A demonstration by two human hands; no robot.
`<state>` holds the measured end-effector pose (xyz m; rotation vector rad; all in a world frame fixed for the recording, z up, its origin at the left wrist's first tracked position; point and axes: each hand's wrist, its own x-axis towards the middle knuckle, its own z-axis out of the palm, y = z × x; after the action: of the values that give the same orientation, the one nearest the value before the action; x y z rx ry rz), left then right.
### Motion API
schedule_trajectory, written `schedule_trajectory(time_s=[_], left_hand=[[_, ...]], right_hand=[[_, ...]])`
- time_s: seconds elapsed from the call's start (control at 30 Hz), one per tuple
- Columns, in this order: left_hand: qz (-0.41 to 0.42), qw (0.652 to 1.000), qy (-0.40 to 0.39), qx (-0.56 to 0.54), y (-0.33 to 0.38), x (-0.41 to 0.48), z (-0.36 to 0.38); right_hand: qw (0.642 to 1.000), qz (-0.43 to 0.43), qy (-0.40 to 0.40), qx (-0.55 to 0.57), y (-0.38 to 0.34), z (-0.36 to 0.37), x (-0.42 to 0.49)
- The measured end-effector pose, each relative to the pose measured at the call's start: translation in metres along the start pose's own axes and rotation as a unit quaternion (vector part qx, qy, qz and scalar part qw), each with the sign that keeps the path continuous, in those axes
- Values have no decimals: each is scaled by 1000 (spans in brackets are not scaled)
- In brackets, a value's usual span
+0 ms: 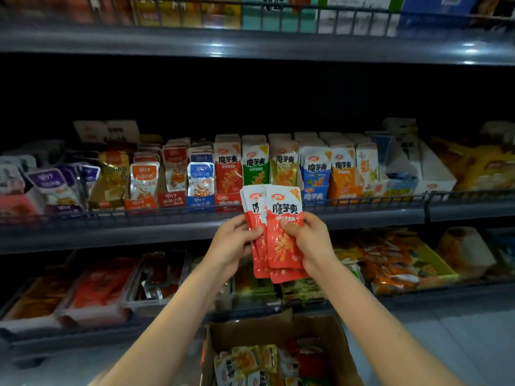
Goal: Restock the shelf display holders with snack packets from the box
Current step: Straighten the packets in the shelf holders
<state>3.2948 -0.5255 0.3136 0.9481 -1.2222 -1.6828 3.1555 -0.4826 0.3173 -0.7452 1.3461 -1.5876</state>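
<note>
Several red-and-white snack packets (281, 238) form an upright stack in front of the middle shelf. My left hand (231, 243) grips the stack's left edge, and my right hand (309, 240) pinches its front packet from the right. Just behind them on the middle shelf stands the red display holder (228, 174), with green (255, 168), blue (316, 174) and orange (344, 174) holders of matching packets beside it. An open cardboard box (278, 330) with mixed packets sits low in the view, beneath my forearms.
A wire rail (362, 203) runs along the middle shelf's front edge. Purple, orange and blue pouches (145, 179) fill the shelf's left part. The lower shelf carries trays of red packs (103, 291) and orange bags (390, 260). Blurred boxes line the top shelf (250, 45).
</note>
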Motion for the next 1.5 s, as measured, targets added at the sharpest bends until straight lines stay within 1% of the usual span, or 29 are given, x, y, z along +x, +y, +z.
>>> schedule_trajectory(time_s=[0.1,0.27,0.33,0.5,0.6,0.73,0.87,1.03,1.13,1.33,1.5], left_hand=[[24,1000,2,-8,16,11,-3],[87,993,73,-8,38,45,-9],[107,990,87,-6,50,60,-19],[161,983,90,13,79,93,-41],[193,976,97,16,92,115,-46],[221,969,110,24,100,136,-49],[212,972,104,21,97,148,-56],[167,983,75,12,81,154,-66],[176,983,52,17,79,158,-63],[177,981,46,59,82,169,-57],[169,981,67,65,84,169,-69]], right_hand=[[999,-31,-8,-4,-6,22,13],[991,-119,-31,-49,-17,70,42],[991,-118,-48,-43,-26,84,58],[990,-71,-117,-23,-48,109,98],[988,-98,-119,-4,-55,124,122],[983,-154,-95,-3,-51,138,146],[982,-170,-85,-12,-37,144,160],[960,-231,-95,-124,-25,132,163],[948,-260,-91,-160,-24,123,166],[945,-278,-64,-160,-26,119,169],[950,-267,-64,-150,-18,132,171]])
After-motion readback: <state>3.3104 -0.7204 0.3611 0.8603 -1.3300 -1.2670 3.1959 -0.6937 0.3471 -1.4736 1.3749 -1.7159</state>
